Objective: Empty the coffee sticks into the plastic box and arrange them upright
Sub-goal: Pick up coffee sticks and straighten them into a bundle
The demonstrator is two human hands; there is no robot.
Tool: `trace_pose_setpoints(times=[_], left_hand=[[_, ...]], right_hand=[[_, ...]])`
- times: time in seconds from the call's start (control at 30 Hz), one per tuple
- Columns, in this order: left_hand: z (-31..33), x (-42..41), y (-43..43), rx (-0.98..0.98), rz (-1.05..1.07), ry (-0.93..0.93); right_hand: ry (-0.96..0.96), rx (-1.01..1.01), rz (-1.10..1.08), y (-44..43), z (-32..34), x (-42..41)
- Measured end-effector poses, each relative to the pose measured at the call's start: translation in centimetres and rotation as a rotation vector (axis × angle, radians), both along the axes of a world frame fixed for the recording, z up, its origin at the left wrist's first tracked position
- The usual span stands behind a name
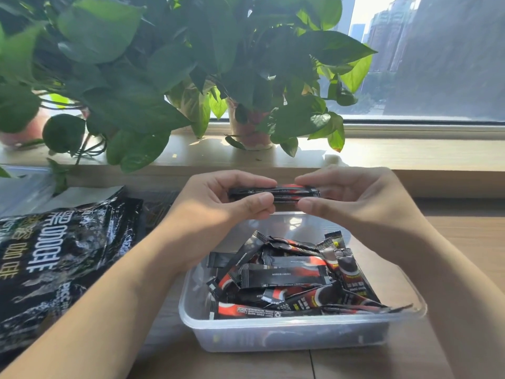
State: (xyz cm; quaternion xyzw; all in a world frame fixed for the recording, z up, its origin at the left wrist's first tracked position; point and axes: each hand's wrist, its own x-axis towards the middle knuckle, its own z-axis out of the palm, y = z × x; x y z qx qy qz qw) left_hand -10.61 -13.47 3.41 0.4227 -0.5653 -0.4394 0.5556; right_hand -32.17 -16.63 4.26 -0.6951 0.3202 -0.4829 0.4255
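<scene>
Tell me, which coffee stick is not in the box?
The coffee stick pinched level between the left hand and right hand, above the plastic box. The other sticks lie jumbled inside it.

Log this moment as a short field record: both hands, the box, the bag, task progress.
left hand: pinches the left end of a few black-and-red coffee sticks
right hand: pinches their right end
held sticks: horizontal, near the box's far edge
clear plastic box: on the wooden table, holds a jumbled pile of sticks lying flat
black foil bag: lies on the table, left of the box
progress: sticks in the box, none upright yet
</scene>
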Motion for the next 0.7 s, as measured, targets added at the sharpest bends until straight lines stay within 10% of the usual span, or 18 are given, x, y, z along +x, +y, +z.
trace_pose_setpoints(times=[0.43,0.7], left_hand=[[0.0,-0.2,0.1,-0.009,0.059,0.105],[-0.1,0.1,-0.6,-0.057,0.150,0.192]], right_hand=[[0.064,0.034,-0.017,0.1,0.6,-0.4],[0.488,-0.013,0.116,1.1,1.9,-1.4]])
